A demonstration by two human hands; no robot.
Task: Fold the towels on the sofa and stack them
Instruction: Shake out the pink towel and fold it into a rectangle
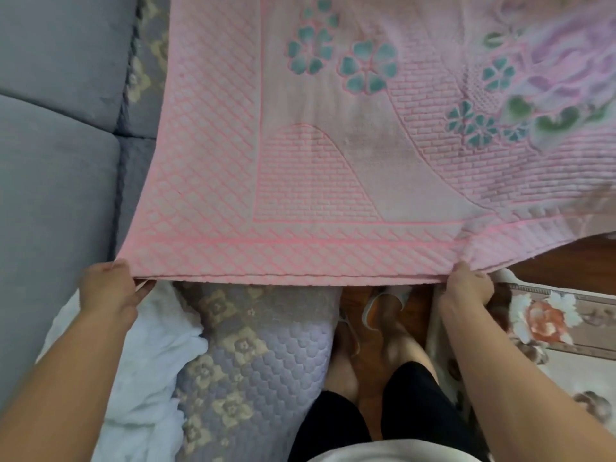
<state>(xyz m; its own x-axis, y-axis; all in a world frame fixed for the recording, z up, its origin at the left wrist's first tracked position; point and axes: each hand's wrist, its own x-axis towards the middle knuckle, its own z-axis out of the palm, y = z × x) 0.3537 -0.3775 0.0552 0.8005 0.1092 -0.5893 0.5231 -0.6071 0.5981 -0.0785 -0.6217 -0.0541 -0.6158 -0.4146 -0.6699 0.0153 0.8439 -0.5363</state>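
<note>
Far left: grey sofa (50, 135) cushions, with a quilted lavender cover (246, 355) patterned in tan flowers running along the seat edge. A white towel (146, 368) lay crumpled on that seat by your left forearm.

Your left hand (110, 288) gripped the near left corner of the pink towel (333, 145), fingers curled under the hem and thumb on top. The edge there looked doubled, two layers pinched together.

The pink towel was held out flat ahead of you, its near hem stretched taut between your two hands, and it reached over the sofa seat and past the top of view. Its look: woven diamond lattice border, an inner frame line, brick-pattern panels with curved outlines, teal five-petal flowers toward the centre, lilac and green blossoms blurred at the upper right.

Below the hem, centre: your bare legs, black shorts, pale slippers (383, 301) on a wooden floor (566, 261).

Your right hand (466, 288) gripped the near hem, fingers closed over the cloth. Beyond it, the towel's right part sagged loose.

Far right: a floral rug (550, 328) on the floor.
</note>
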